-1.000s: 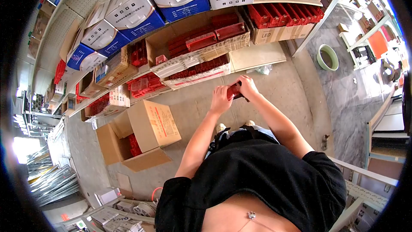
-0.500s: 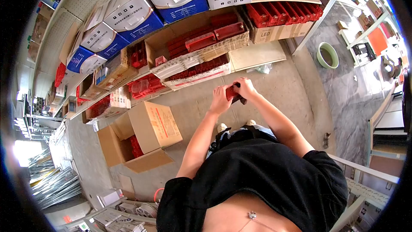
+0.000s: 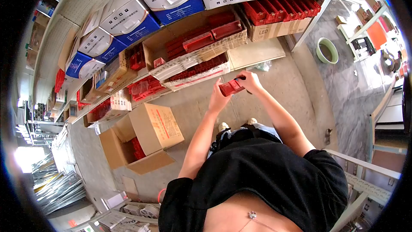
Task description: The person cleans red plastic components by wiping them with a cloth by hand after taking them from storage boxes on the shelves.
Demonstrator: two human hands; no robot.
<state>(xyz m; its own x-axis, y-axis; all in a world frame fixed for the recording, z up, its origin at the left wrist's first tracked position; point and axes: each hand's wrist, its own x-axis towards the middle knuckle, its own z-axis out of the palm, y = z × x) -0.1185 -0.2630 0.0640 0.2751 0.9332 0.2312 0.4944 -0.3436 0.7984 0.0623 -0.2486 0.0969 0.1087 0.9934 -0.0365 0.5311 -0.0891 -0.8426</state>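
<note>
A small red box (image 3: 231, 87) is held between my two hands, above the floor and in front of the shelves. My left hand (image 3: 219, 97) grips its left end, with the thumb side up. My right hand (image 3: 250, 81) has its fingers around the right end, and something dark shows beneath them. On the floor to the left stands an open cardboard box (image 3: 156, 124) with red items (image 3: 137, 148) inside. Long open cartons of similar red items (image 3: 199, 42) lie on the shelf beyond my hands.
White and blue boxes (image 3: 171, 0) line the upper shelf. A carton marked LED (image 3: 281, 29) sits at its right. A green bucket (image 3: 327, 50) stands on the grey floor at the right. Metal strips (image 3: 60, 189) lie at the lower left, and a metal rack (image 3: 365, 184) is at the lower right.
The red box has turned between my hands, and more of its red face now shows. My left hand has opened out a little along its end. The view has shifted slightly.
</note>
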